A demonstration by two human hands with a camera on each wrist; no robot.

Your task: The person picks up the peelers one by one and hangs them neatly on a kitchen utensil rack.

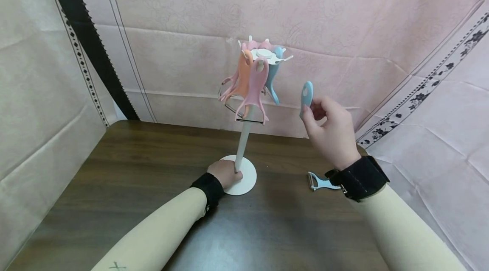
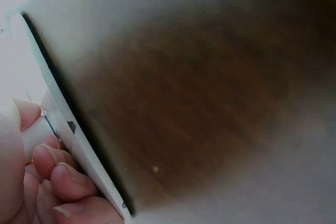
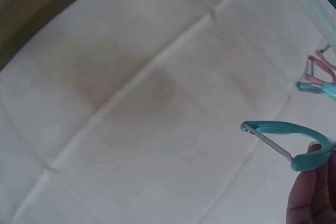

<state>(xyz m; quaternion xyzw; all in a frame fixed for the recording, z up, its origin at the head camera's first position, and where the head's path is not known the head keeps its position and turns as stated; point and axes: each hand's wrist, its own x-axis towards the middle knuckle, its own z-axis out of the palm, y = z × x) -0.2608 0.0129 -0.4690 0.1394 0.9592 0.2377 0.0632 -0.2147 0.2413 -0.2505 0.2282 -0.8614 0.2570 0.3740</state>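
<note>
A white stand [image 1: 243, 143] with a round base [image 1: 250, 180] and hooks at its top stands upright on the table. My left hand [image 1: 223, 172] grips its pole low down, just above the base; in the left wrist view the fingers [image 2: 73, 174] curl around the pole. Hanging from the hooks are pink peelers [image 1: 257, 82], an orange peeler [image 1: 243, 76] and a blue peeler [image 1: 271, 76]. To the right of the stand, my right hand [image 1: 332, 133] pinches another blue peeler [image 1: 307, 93] in the air, handle end up. Its blade shows in the right wrist view, apart from the stand.
A second loose blue peeler [image 1: 324, 183] lies on the brown wooden table [image 1: 153, 165], partly hidden behind the right wrist strap [image 1: 359, 178]. Pale patterned cloth [image 1: 183, 63] hangs behind the table and at both sides.
</note>
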